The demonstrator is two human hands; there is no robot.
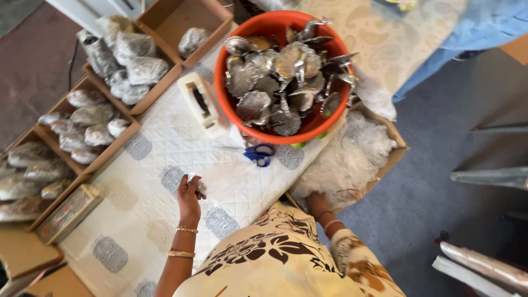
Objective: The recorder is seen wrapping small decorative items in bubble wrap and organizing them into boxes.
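My left hand [188, 193] rests on the white quilted cloth [165, 159] with its fingers closed on a small crumpled clear plastic piece [198, 184]. My right hand is hidden; only its forearm [320, 212] shows, reaching down into a cardboard box of clear plastic bags [352, 154]. An orange tub [228, 47] heaped with silver metal shell-shaped pieces [286, 77] stands on the cloth ahead. Blue-handled scissors [258, 154] lie just below the tub.
A cream tape dispenser [202, 104] stands left of the tub. Several cardboard trays [110, 148] with wrapped silver pieces line the left side. A decorated flat box [69, 212] lies at lower left. Blue fabric [473, 27] sits upper right, metal strips [484, 264] lower right.
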